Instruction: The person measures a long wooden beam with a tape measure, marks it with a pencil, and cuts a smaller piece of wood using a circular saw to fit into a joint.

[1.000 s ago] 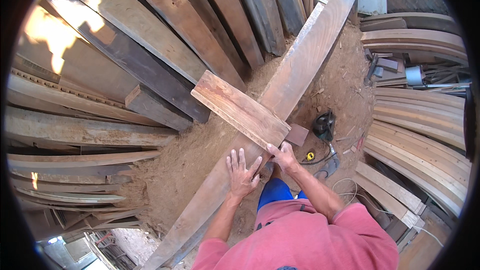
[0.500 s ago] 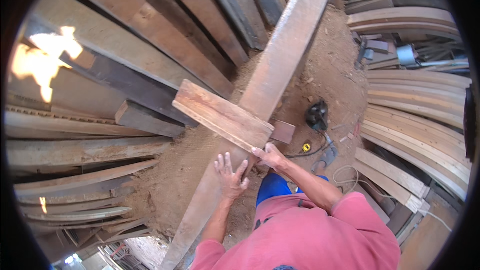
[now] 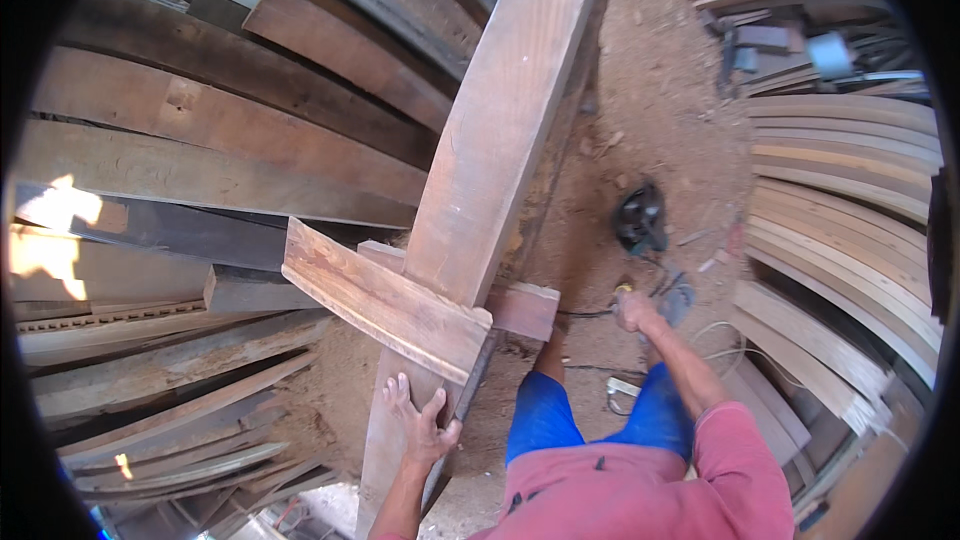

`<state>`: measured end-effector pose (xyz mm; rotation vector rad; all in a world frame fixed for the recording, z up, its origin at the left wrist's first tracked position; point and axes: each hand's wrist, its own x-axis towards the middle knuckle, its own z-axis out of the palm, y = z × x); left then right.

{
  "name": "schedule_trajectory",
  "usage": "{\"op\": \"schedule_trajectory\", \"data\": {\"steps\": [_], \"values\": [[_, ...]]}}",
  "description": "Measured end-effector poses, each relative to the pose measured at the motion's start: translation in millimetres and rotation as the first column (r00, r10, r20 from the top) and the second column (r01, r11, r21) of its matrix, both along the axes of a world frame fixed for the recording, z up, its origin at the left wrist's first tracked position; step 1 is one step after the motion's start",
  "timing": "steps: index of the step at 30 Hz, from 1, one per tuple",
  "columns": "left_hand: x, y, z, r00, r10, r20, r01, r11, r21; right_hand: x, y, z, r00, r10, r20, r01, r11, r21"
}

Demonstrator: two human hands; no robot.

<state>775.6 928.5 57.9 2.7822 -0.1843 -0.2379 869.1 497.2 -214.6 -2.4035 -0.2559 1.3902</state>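
My left hand (image 3: 425,425) rests with spread fingers on a long wooden plank (image 3: 490,130), just below a shorter board (image 3: 390,305) with a curved edge. That board lies crosswise on the plank. Out to the right and low, my right hand (image 3: 632,310) is closed on a small yellow tape measure (image 3: 625,287); the fingers hide most of it. A short wooden block (image 3: 525,310) sticks out on the right from beneath the plank.
On the sawdust-covered ground (image 3: 640,90) lies a rounded black thing (image 3: 640,218) with a cord. Between my legs is a small pale object (image 3: 625,390). Stacked dark planks (image 3: 230,140) fill the left side, and curved pale boards (image 3: 850,220) line the right.
My right hand has left the crosswise board and reached down right to the yellow tape measure on the ground, gripping it. My left hand stays on the plank. The view has shifted.
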Motion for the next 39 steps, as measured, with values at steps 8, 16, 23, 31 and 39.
{"op": "schedule_trajectory", "data": {"steps": [8, 16, 23, 31, 39], "values": [[5, -10, 8, 1.000, -0.014, -0.014, 0.016, 0.994, 0.111, 7, -18, -271, 0.858, 0.343, 0.382, -0.232, 0.922, -0.309], [-16, -1, 0, 1.000, 0.005, -0.023, -0.002, 0.992, 0.122, 34, -69, -316, 0.850, 0.310, 0.426, -0.101, 0.890, -0.445], [13, -14, 8, 0.994, -0.032, 0.103, 0.024, 0.997, 0.078, 91, -98, -119, 0.994, -0.095, 0.059, 0.106, 0.966, -0.238], [3, -11, 15, 0.995, 0.092, 0.043, -0.097, 0.988, 0.122, -27, -113, 178, 0.657, -0.709, -0.257, 0.733, 0.519, 0.441], [9, -18, 18, 0.991, 0.110, 0.072, -0.118, 0.986, 0.114, -42, -53, 376, 0.627, -0.738, -0.248, 0.689, 0.378, 0.619]]}}
